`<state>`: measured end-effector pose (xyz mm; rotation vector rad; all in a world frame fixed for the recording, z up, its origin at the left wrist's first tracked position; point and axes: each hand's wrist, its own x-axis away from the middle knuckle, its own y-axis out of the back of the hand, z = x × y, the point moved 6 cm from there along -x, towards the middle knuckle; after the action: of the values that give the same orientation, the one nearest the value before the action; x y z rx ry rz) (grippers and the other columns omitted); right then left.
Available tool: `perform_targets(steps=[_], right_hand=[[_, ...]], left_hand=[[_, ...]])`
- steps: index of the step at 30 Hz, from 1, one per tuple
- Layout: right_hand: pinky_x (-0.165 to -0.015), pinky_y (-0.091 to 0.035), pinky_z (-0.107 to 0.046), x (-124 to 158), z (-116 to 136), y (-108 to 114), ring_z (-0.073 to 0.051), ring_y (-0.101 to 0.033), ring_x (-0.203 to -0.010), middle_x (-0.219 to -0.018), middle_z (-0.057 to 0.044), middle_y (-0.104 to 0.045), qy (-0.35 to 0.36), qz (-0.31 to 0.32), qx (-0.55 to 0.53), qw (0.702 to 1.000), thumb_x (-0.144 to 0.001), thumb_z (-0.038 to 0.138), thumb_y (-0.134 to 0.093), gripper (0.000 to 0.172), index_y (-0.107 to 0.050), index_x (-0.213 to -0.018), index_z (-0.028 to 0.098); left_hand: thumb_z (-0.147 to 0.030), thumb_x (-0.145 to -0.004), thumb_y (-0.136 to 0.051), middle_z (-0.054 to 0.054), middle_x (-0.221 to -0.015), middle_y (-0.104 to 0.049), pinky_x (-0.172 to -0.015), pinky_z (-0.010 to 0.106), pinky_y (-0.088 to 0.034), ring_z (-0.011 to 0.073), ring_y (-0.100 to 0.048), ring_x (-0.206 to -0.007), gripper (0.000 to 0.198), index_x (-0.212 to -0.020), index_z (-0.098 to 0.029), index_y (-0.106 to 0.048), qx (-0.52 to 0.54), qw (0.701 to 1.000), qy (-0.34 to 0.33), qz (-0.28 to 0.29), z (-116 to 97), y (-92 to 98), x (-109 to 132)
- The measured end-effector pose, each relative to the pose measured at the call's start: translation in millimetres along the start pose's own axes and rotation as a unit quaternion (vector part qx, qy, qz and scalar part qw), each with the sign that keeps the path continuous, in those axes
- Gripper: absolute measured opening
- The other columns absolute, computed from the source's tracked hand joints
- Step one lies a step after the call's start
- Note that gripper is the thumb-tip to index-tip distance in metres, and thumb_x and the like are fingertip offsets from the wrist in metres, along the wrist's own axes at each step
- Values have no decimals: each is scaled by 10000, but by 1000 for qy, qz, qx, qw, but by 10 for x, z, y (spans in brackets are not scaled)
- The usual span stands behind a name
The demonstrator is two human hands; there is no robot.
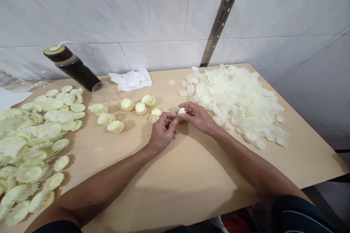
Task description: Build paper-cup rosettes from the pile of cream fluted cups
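Right hand (199, 117) pinches a pale piece (182, 110), apparently steadying it — left hand (162, 133) curled alongside, grip unclear.

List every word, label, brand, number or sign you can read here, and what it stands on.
No text can be read.
Dark cylindrical bottle with a yellow-ringed lid: no legible lettering.
Long brown metal bracket: pale marks, no legible numbers.
Dark cloth right sleeve: only a pale curved line.
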<state>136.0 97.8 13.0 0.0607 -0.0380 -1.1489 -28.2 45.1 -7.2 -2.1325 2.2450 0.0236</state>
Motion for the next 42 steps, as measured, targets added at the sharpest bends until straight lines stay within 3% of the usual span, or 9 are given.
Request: perform_targets(steps=[2,9,17,20,24,28,34,39,42], right_hand=[[-839,-627,-388,-6,-9,-6,-212,-768,-851,-1070,-66,-769,-8,0,-36,999,-823,464,-893,496,-679,-1193,214],[-631,-580,-299,-14,47,24,-147,-675,-629,-786,-7,-724,-11,-24,-37,999,-778,583,-899,456,-754,-954,188],[-400,-340,-257,64,109,14,-92,-411,-377,-507,56,-482,-35,-27,85,995,-976,757,-581,599,-686,-813,191],[-435,-385,-253,48,70,3,-108,-496,-436,-580,32,-560,-37,-19,65,997,-974,751,-590,580,-699,-873,190],[-564,-513,-260,5,-74,-20,-155,-696,-636,-845,-25,-729,-62,25,-9,998,-910,651,-754,520,-735,-1161,195],[-675,-563,-276,-15,-92,11,-131,-704,-714,-1115,-45,-758,-44,23,-44,998,-827,509,-889,543,-719,-1261,230],[-483,-419,-259,38,22,-34,-127,-546,-470,-580,44,-594,-45,57,66,995,-910,626,-753,448,-755,-978,182],[-475,-335,-258,95,176,-71,-114,-473,-448,-496,49,-502,-10,36,197,980,-979,699,-611,551,-623,-735,204],[-471,-340,-262,101,175,-80,-111,-465,-445,-495,40,-478,-18,19,184,983,-990,742,-556,634,-478,-641,219]], left_hand=[[-518,-975,-710,-13,-738,-651,-443,208,-499,111,-620,-540,371,-1124,-193,-611,0,1000,1,0,2,-1,-3],[-490,-978,-700,-20,-733,-639,-447,209,-499,107,-614,-532,347,-1120,-191,-596,-4,1000,-1,0,-2,3,-2],[-486,-980,-700,-22,-727,-631,-449,209,-503,107,-616,-530,348,-1130,-187,-604,-3,1000,3,-1,15,10,-13],[-510,-973,-709,-25,-721,-632,-454,209,-503,108,-617,-529,367,-1125,-193,-606,0,1000,2,-1,14,9,-14],[-523,-977,-702,-20,-731,-641,-459,206,-502,110,-624,-545,369,-1118,-195,-609,0,1000,-4,0,3,3,-8],[-519,-982,-695,-14,-745,-645,-465,210,-511,114,-632,-565,372,-1141,-192,-611,0,1000,-3,2,1,1,0],[-525,-974,-705,-11,-744,-637,-452,213,-507,120,-636,-564,376,-1111,-189,-605,-5,1000,3,-3,-30,-1,7],[-524,-976,-706,11,-832,-664,-446,205,-500,104,-637,-566,368,-1097,-192,-605,-4,1000,-2,-4,-34,-5,4],[-505,-979,-704,24,-923,-665,-449,208,-511,99,-644,-587,351,-1116,-195,-612,-1,1000,-7,-6,-7,3,2]])
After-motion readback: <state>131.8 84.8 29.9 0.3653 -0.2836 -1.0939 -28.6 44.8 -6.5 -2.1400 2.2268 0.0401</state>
